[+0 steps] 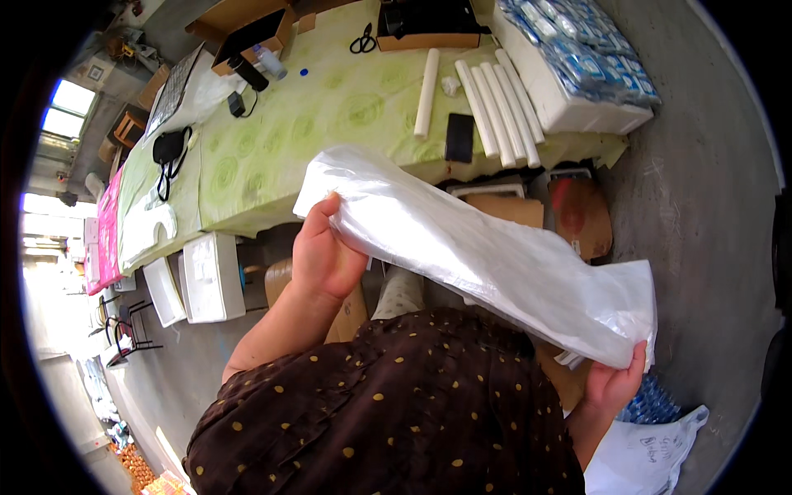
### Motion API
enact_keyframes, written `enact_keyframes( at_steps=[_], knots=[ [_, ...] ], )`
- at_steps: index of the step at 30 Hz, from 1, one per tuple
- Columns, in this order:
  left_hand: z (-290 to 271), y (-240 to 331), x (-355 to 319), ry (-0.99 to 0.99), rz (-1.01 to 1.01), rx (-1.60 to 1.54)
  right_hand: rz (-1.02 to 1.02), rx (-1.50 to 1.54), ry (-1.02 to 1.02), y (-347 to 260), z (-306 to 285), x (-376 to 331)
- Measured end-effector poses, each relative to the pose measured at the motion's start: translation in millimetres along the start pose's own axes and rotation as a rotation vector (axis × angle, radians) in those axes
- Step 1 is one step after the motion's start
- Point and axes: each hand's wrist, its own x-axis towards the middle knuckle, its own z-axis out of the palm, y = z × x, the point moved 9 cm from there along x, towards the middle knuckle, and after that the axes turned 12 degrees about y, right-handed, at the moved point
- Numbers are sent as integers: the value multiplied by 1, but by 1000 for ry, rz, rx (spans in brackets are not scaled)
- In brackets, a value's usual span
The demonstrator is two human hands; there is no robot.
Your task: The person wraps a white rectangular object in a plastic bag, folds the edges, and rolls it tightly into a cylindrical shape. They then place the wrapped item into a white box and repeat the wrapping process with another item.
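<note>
The left hand is gripping one end of a long, translucent plastic film while the right hand is pinching the other; it is slanting between the torso and the green-patterned tabletop, where white rolls are lying and black scissors are resting farther back.

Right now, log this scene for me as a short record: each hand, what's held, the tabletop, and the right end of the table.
left hand: left hand grips the left end of the plastic sheeting
right hand: right hand pinches its lower right end
held item: whitish, shiny, stretched slantwise between both hands
tabletop: green patterned cloth; white rolls, dark flat rectangular object, black scissors
right end: white box with blue-and-white packets on top
</note>
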Motion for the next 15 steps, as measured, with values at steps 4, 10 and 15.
enact_keyframes(
  at_steps=[4, 10, 15],
  knots=[
    [16, 38, 69, 33, 16, 9, -55, -8, -108, 21, 79, 7],
    [30, 138, 148, 21, 106, -44, -69, -80, -207, 57, 231, 26],
    [21, 199, 170, -48, 135, -175, -92, -117, -332, 83, 306, 27]
  ],
)
